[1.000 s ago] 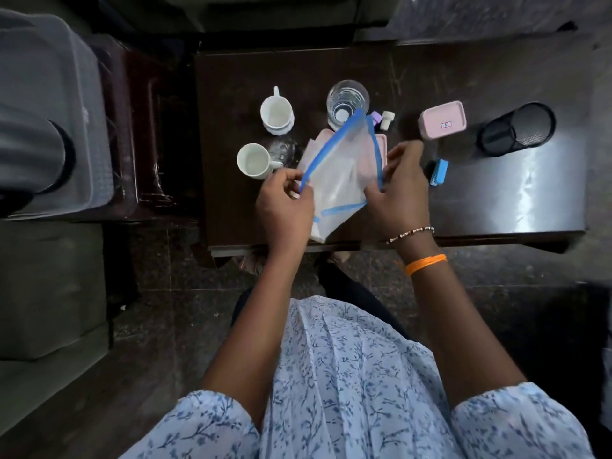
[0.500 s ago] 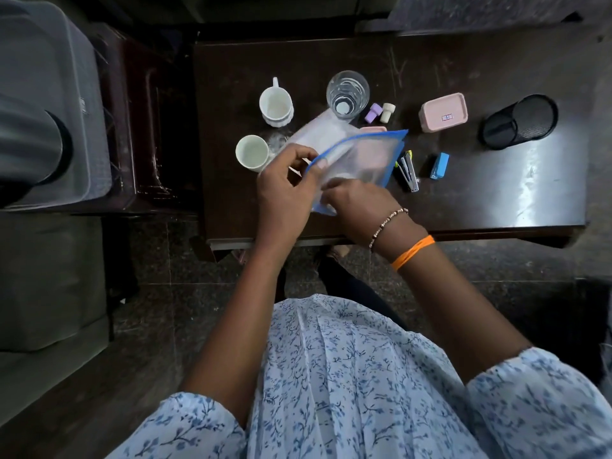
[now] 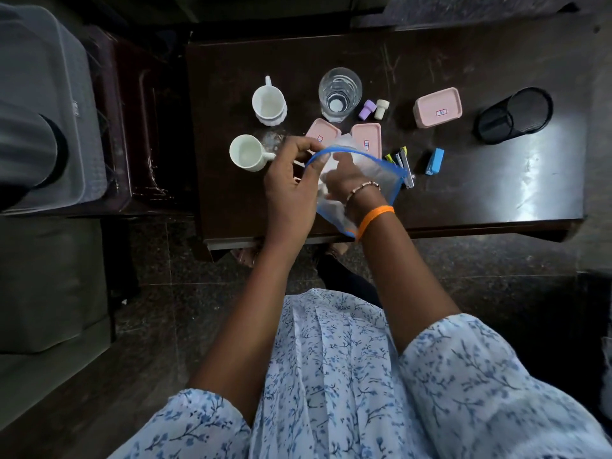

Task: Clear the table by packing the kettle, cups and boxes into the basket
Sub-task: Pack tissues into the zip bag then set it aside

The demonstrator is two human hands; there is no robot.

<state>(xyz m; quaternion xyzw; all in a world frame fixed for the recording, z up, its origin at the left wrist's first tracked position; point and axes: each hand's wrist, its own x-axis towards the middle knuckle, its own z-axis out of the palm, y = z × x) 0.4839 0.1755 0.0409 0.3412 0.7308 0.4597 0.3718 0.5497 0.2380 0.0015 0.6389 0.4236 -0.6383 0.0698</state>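
Landmark: clear drinking glass [image 3: 340,93] on the dark tabletop [image 3: 463,193].

Left hand [image 3: 291,187]: fingers pinched on the blue rim of a clear zip pouch [image 3: 381,175], holding its mouth open, nearer the person than the glass. Right hand [image 3: 344,180]: reached inside the pouch; seen only through the film, so I cannot tell whether its fingers grip anything.

Task items: ribbed white cup [image 3: 269,106] to the left of the glass; plain white cup [image 3: 247,152] left of the glass and nearer the person. Two pink boxes [image 3: 366,135] lie just in front of the glass, partly behind the pouch; a third pink box [image 3: 437,107] sits to its right. No kettle can be picked out. A dark crate stands off the tabletop far left of the glass; whether it is the basket I cannot tell.

Judgement: step in hand is opening the pouch for packing. To do it well, keep the rim pinch firm, spread the mouth wide, then bring the nearest pink box in flat, lid upward, clear of the glass.
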